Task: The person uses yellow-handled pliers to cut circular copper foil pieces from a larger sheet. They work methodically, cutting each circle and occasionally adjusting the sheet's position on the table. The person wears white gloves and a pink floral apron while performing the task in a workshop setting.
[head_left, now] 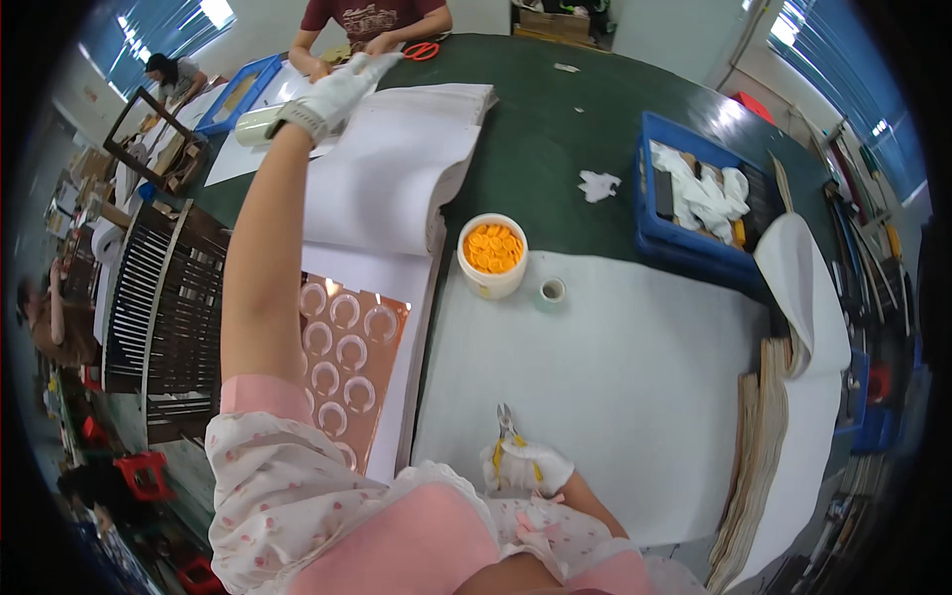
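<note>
My left hand point(342, 97), in a white glove, reaches far out to the upper left with fingers stretched, over the far end of a thick stack of white sheets point(397, 164) that bulges toward me. Nearer, a copper-coloured sheet point(369, 315) with rows of clear C-shaped rings lies on white paper, partly hidden by my left arm. My right hand point(528, 467), also gloved, is closed around yellow-handled nippers point(506, 421), low over the white table cover, jaws pointing away from me.
A white tub point(492, 286) of orange discs stands beside a small tape roll point(551, 291). A blue crate point(684, 243) holds white cloths. Thick paper stacks point(754, 446) lie at right. Across the green table point(555, 129), a person works near red-handled scissors point(421, 51). A dark slatted rack point(169, 317) stands left.
</note>
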`<act>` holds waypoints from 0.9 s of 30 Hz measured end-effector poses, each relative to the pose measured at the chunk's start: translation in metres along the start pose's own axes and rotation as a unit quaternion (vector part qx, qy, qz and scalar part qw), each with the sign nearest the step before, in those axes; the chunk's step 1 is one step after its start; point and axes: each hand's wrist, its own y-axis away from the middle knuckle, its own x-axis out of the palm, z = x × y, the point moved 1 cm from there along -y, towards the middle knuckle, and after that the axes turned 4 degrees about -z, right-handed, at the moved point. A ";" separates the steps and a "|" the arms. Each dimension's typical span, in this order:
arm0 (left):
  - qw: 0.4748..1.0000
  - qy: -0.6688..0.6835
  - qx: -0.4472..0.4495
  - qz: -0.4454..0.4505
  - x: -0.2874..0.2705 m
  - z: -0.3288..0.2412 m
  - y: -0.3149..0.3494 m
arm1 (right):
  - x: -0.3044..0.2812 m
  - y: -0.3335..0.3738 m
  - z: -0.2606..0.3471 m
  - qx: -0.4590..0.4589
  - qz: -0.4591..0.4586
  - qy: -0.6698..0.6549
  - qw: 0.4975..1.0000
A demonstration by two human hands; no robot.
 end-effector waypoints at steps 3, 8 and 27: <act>0.991 -0.001 -0.088 -0.096 -0.024 -0.011 0.028 | -0.001 -0.003 -0.002 0.004 -0.029 -0.006 1.000; 0.755 0.557 -0.331 -0.097 -0.107 -0.064 0.102 | 0.006 0.013 -0.007 -0.065 -0.039 -0.003 0.997; -0.041 0.965 -0.203 -0.162 -0.349 -0.195 0.217 | -0.015 0.265 -0.071 -0.461 -0.401 0.046 0.790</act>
